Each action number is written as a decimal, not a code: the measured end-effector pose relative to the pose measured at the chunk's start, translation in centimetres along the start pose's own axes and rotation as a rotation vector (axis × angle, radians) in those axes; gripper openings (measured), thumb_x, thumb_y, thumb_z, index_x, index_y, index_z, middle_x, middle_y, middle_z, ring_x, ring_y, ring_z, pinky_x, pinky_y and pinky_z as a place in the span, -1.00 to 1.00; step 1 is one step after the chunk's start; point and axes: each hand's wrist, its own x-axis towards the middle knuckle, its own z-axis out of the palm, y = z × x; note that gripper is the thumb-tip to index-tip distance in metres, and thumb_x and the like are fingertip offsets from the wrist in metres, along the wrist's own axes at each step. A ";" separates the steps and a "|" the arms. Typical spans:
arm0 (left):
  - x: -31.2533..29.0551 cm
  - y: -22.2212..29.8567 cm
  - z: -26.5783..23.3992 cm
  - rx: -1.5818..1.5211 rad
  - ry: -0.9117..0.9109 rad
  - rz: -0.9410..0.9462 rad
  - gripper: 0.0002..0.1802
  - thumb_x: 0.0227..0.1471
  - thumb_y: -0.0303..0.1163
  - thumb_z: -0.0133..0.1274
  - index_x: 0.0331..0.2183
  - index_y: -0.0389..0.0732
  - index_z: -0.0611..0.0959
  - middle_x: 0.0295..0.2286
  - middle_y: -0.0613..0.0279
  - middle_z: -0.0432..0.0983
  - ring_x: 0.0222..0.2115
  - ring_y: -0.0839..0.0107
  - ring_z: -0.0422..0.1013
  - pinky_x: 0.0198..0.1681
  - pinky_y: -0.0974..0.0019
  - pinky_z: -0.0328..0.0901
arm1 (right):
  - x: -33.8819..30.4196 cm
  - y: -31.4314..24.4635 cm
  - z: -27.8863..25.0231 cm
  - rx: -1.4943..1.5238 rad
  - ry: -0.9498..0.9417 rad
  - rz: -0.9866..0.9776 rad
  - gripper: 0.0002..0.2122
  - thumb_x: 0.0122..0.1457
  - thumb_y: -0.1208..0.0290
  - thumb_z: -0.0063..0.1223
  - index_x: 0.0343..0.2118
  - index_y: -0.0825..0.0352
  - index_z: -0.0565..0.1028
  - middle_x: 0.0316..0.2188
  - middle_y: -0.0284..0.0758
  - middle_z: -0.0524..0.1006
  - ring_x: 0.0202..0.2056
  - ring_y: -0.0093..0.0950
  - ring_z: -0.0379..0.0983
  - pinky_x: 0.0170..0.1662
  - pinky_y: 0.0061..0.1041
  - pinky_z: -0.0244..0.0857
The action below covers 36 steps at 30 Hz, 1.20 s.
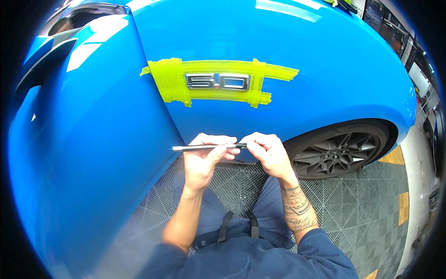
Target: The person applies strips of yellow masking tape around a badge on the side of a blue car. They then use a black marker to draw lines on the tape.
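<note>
My left hand [197,162] grips a slim silver pen-like tool [188,148], its long shaft pointing left. At the tool's dark right end, my right hand [273,156] is closed in a pinch on the black part [241,145]. The fingers hide what the very end looks like. Both hands are held in front of a blue car fender [213,118]. Above them on that fender sits a chrome badge [218,82], framed by strips of yellow-green masking tape [172,83].
An open blue car door [93,125] stands at the left. To the right is a dark spoked wheel [337,153] with a black tyre. Below lies a grey ribbed tile floor [344,209] with yellow tiles [403,208]. Shelving [395,32] lines the far right.
</note>
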 end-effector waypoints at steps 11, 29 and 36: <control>-1.5 -3.7 1.5 0.182 -0.121 -0.116 -0.28 0.23 0.05 -0.27 0.18 -0.35 0.27 0.04 0.02 0.38 -0.29 0.53 0.37 -0.29 0.47 0.27 | -2.0 0.5 1.3 0.050 0.052 0.040 -0.79 0.26 0.37 -0.09 -0.43 0.40 0.47 -0.61 -0.38 0.46 -0.56 -0.62 0.32 -0.47 -0.54 0.21; -1.1 7.2 6.2 0.229 -0.024 0.606 -0.91 0.08 -0.46 -0.07 -0.45 -0.23 0.48 -0.64 0.23 0.44 -0.57 0.41 0.35 -0.49 0.29 0.27 | -5.9 1.6 2.4 0.619 0.010 0.058 -0.60 0.30 0.35 -0.10 0.16 0.30 0.18 -0.38 -0.43 0.34 -0.50 -0.73 0.26 -0.47 -0.76 0.18; -1.5 18.5 7.8 0.258 -0.568 0.843 -0.68 0.24 -0.19 -0.16 -0.03 -0.05 0.48 -0.66 0.43 0.34 -0.74 0.56 0.20 -0.69 0.43 0.08 | -5.3 2.4 -0.4 0.338 0.069 0.179 -0.75 0.26 0.36 -0.04 -0.05 0.36 0.43 -0.44 -0.48 0.42 -0.44 -0.75 0.31 -0.39 -0.71 0.27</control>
